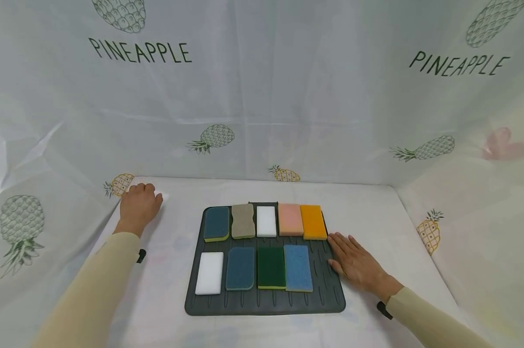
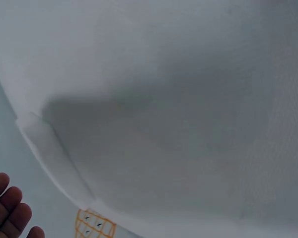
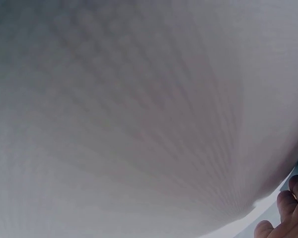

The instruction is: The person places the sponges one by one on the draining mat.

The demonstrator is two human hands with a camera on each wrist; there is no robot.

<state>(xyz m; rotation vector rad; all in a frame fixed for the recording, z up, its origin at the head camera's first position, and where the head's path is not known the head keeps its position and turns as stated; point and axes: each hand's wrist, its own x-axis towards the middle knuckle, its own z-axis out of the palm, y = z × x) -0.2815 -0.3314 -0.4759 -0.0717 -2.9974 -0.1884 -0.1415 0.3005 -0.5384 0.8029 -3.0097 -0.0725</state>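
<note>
A dark grey ribbed mat (image 1: 266, 305) bears two rows of sponges. In the back row are a dark blue sponge (image 1: 216, 223), a grey-beige wavy one (image 1: 243, 221), a white one (image 1: 266, 221), a pink one (image 1: 290, 219) and an orange one (image 1: 313, 222). The front row has a white sponge (image 1: 209, 273), a dark blue one (image 1: 240, 268), a dark green one (image 1: 271, 267) and a light blue one (image 1: 298, 268). My right hand (image 1: 357, 266) lies flat, fingertips at the mat's right edge. My left hand (image 1: 140, 205) hovers near a pale flat piece (image 2: 54, 153), its kind unclear.
White cloth (image 1: 166, 280) covers the table. A pineapple-printed curtain (image 1: 288, 96) rises behind it and along both sides. Both wrists wear dark straps, the right strap (image 1: 384, 310) being the plainer to see.
</note>
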